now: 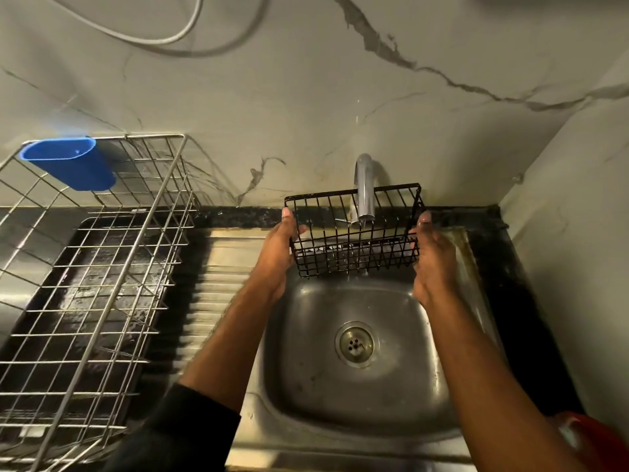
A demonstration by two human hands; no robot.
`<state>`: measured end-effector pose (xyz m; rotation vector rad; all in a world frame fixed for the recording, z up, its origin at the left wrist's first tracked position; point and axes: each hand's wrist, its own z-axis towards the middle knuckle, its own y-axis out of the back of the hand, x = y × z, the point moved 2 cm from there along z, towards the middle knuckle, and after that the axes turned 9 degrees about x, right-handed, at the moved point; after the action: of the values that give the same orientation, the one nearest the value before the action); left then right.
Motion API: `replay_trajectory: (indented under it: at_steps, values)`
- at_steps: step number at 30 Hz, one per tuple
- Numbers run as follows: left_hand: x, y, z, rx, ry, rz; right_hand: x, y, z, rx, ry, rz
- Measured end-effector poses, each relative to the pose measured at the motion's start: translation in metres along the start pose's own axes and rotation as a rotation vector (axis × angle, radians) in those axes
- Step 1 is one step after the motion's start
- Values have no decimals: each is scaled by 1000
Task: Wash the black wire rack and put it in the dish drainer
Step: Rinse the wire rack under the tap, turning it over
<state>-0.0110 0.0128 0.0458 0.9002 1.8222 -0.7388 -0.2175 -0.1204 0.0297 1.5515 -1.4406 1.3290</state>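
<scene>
The black wire rack [335, 233] is a small basket of thin black wire, held level above the back of the steel sink [306, 369] and under the grey tap [363, 185]. Water runs from the spout down through its mesh. My left hand [280, 248] grips its left end, thumb up along the side. My right hand [431, 257] grips its right end the same way. The dish drainer [102, 253], a large silver wire basket on a black tray, stands on the counter to the left of the sink.
A blue plastic cup [71, 166] hangs on the drainer's back left rim. The ribbed steel draining board [218, 294] lies between drainer and sink. The marble wall stands close behind, with a side wall on the right. Something red [592, 437] sits at the bottom right.
</scene>
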Motion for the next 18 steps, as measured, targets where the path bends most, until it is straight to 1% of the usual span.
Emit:
replay_trajectory:
  at_steps: [5, 18]
  values:
    - [0, -9, 11, 26, 5, 6, 1, 8, 4, -56, -1, 17]
    - [6, -22, 26, 39, 18, -18, -1, 21, 13, -109, 35, 7]
